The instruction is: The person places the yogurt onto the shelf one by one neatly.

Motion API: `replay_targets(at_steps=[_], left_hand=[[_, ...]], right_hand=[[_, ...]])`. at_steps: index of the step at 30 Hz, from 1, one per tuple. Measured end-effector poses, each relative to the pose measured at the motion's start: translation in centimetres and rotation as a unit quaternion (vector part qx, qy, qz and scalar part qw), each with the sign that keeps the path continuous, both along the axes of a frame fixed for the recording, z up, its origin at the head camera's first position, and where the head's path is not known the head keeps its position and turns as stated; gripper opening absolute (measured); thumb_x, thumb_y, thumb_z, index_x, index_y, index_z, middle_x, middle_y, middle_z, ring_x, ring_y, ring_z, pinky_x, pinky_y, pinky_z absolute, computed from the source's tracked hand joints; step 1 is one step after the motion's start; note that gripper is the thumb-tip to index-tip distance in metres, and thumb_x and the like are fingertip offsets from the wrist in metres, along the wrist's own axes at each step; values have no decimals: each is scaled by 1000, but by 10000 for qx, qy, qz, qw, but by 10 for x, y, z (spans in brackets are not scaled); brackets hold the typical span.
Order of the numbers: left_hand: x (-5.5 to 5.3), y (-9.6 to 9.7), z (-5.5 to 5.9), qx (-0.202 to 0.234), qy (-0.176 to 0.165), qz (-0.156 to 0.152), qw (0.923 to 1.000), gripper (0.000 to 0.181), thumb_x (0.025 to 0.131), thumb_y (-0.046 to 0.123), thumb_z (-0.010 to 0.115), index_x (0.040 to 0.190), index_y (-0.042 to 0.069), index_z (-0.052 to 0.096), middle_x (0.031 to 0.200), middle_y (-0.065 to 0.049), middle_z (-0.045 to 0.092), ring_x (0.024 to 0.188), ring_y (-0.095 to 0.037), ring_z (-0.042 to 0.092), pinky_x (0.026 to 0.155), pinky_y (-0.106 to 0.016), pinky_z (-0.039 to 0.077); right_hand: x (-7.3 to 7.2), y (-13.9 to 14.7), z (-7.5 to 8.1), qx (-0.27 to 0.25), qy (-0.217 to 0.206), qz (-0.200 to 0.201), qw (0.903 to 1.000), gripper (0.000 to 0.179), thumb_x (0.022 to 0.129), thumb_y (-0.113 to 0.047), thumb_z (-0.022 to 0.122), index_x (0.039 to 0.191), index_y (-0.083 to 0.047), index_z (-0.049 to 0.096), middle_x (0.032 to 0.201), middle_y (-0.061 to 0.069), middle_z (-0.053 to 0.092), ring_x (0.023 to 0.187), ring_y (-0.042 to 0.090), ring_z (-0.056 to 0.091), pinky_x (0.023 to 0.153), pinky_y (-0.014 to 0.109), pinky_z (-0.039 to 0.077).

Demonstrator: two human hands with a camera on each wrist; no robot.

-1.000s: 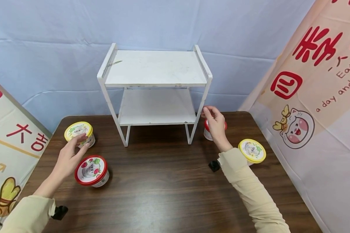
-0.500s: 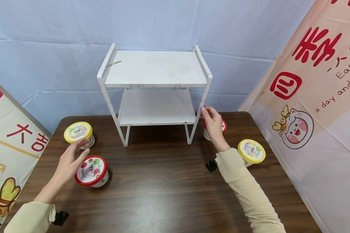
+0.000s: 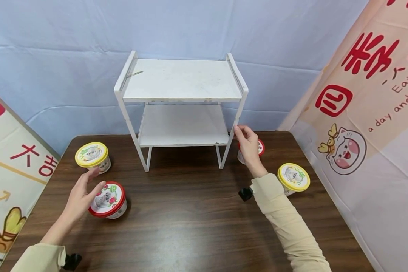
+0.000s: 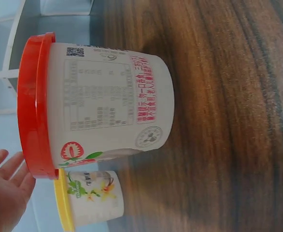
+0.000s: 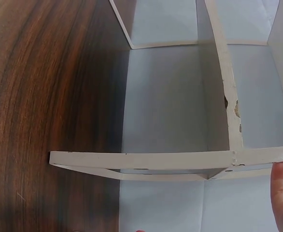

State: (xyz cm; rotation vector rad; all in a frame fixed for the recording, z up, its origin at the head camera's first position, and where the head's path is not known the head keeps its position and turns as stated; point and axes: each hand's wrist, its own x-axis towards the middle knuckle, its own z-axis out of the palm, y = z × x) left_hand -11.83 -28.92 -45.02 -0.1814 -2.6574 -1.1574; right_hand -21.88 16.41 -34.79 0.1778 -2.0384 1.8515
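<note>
My left hand hovers over the left edge of a red-lidded food tub, fingers loosely spread and holding nothing. The left wrist view shows this white tub from the side, the hand's fingers just beyond its red lid. Behind it stands a yellow-lidded tub. My right hand has its fingertips at the right upright of a white two-tier rack; in the right wrist view the fingers meet that post. Partly hidden behind this hand is a second red-lidded tub.
Another yellow-lidded tub stands beside the right sleeve. All the tubs and the rack are on a dark wooden table. A pale blue cloth hangs behind, with printed banners at both sides.
My left hand has drawn back from the yellow-lidded tub toward the red-lidded one. My right hand has shifted slightly left against the rack's upright. The tubs stand where they were.
</note>
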Motion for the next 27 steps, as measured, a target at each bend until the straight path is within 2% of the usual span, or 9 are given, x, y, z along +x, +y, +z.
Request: replay_targets(at_steps=[6,10,17,23,27], left_hand=[[6,-3,-5,74,-214,-41,9997,60,88,22,60,135,-3,32,131,-24,40,114,-38,38,84,0,23],[10,-4,-9,163,-300,-51,9994,61,88,21,60,135,-4,32,132,-24,38,113,-38,36,79,2,22],[14,-4,-15,286,-338,-95,9990,66,84,18,65,135,-6,30,132,-26,36,115,-42,35,83,3,19],[18,-3,-19,286,-541,-26,9981,72,84,22,66,138,-3,25,134,-26,34,115,-39,34,86,0,18],[19,-3,-25,290,-485,-39,9984,73,83,20,67,138,-4,25,134,-26,34,116,-36,33,90,-2,16]], right_hand=[[-13,6,-15,-123,9,67,9999,23,91,-6,53,95,17,58,76,-6,60,69,4,58,70,17,49],[-18,8,-21,-139,57,20,9999,24,91,-8,54,94,16,57,74,-10,61,69,3,59,71,18,49],[-18,6,-22,-178,130,-66,9997,23,91,-6,54,91,16,57,73,-10,60,68,2,58,69,18,50],[-18,5,-22,-220,83,-158,9996,23,91,-6,54,90,16,57,72,-8,60,67,3,58,68,18,50],[-19,5,-22,-290,98,-134,9994,23,91,-6,53,89,17,56,71,-8,60,66,3,57,68,17,49]])
